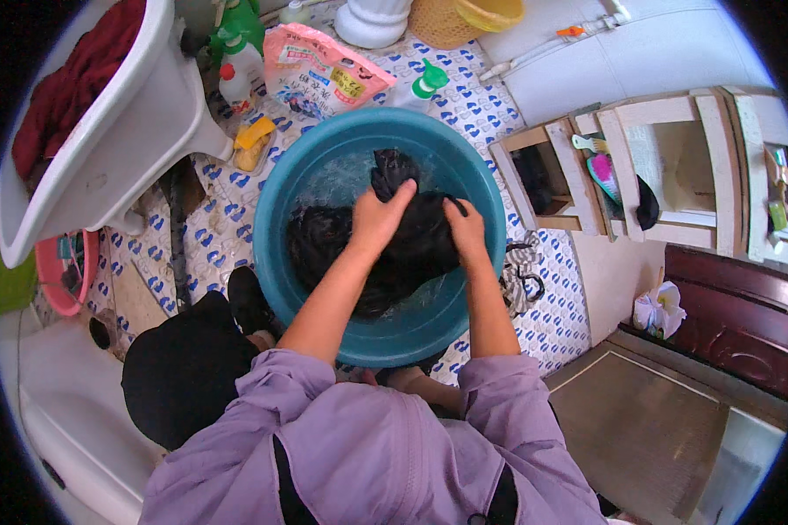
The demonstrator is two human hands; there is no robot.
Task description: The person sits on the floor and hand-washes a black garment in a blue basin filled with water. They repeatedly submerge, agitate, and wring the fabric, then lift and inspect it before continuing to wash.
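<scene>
Before me on the floor stands a round teal plastic basin [394,351] with some water in it. Wet black cloth [400,275] lies bunched across its middle, partly in the water. My left hand [379,216] grips a fold of the cloth, and a crumpled end sticks up beyond the thumb. On the right side of the same bundle, my right hand [466,226] holds the fabric between thumb and fingers. Both forearms reach over the near rim. The undersides of the fingers are hidden by the hands and cloth.
Behind the basin are a pink detergent bag [322,72] and a green-topped pump bottle [427,85]. A white washbasin [151,125] with dark red cloth stands left, near a yellow sponge [255,133]. On the right are a wooden rack [679,111] with brushes and striped cloth [522,275].
</scene>
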